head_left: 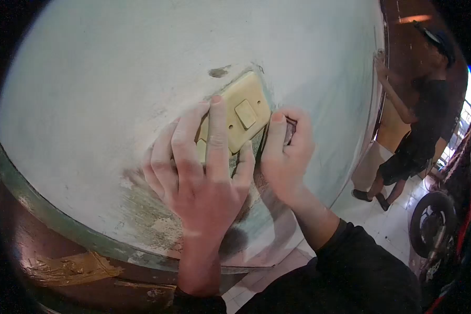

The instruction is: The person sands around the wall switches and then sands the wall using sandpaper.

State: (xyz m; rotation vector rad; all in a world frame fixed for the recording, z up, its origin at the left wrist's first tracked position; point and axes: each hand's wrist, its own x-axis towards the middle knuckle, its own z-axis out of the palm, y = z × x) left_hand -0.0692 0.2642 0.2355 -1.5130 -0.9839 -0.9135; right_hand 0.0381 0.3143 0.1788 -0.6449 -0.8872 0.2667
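1. Well, closest in are the dark sleeves [369, 261], the right one filling much of the lower right corner.
2. The left hand [206, 183] lies back-out with its fingers spread, the index fingertip on the face of the yellowed switch plate [254, 94] and the thumb by its lower edge; these fingers cover much of the plate's lower left part.
3. The right hand [288, 157] is curled beside the plate's right edge, thumb and forefinger pinched around a small dark item [290, 132] — too hidden to name.
4. The plate sits tilted on the pale wall [115, 73], its upper rocker [246, 114] showing between two screw holes. A dark scar [219, 71] marks the wall just above it, and a rough, stained patch [165, 230] spreads below.
5. Wall surface stretches widely above and to the left; a green band [63, 217] edges it below, with brown tape [70, 268] under that.
6. Farther right, past the wall's edge, another person [426, 104] in dark clothes stands on pale floor tiles [390, 230], an arm raised to that edge — a wheel [433, 220] occupies the floor near them.
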